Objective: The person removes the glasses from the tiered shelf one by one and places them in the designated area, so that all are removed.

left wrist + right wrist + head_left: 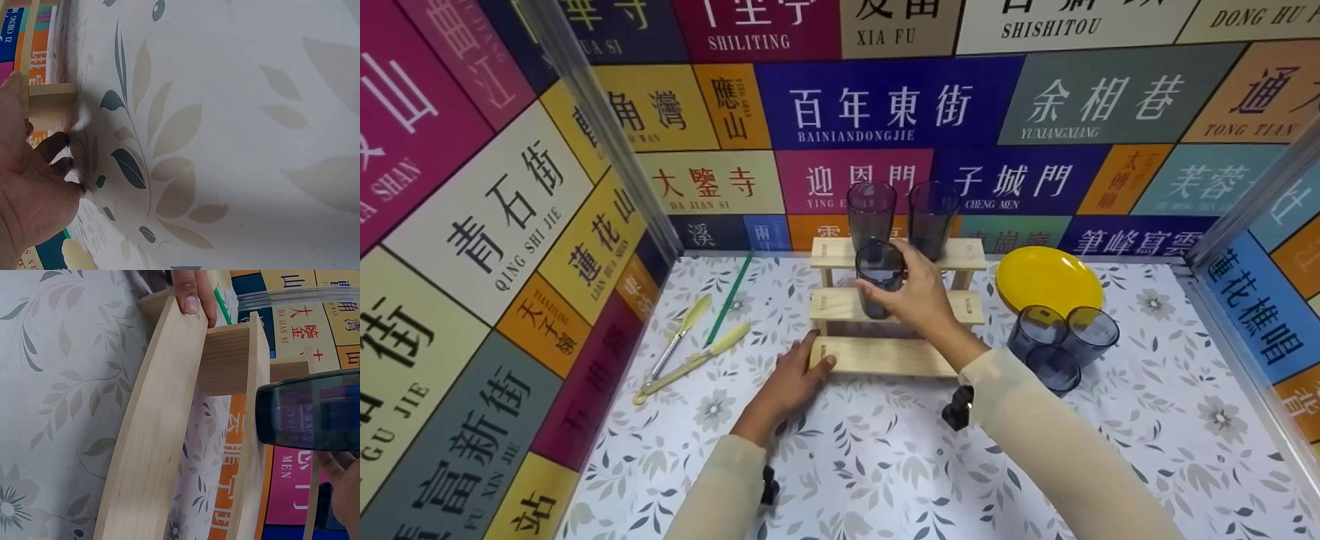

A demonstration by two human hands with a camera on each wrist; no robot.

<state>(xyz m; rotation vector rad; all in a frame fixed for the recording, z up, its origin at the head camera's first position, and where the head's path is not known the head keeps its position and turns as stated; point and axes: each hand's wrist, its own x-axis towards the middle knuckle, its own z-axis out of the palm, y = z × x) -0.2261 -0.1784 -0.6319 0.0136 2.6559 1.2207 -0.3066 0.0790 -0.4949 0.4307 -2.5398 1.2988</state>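
Glasses (879, 267), all 6 in head only

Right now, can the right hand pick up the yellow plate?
Probably not yet: the right hand grips a glass at the wooden rack, and three more glasses crowd the near edge of the yellow plate. Its left side looks free, though.

Long, plain cream sleeves (1057, 427) — a small, lumpy black fitting (958, 409) beside each cuff (979, 367) — leave both hands (796, 375) bare.
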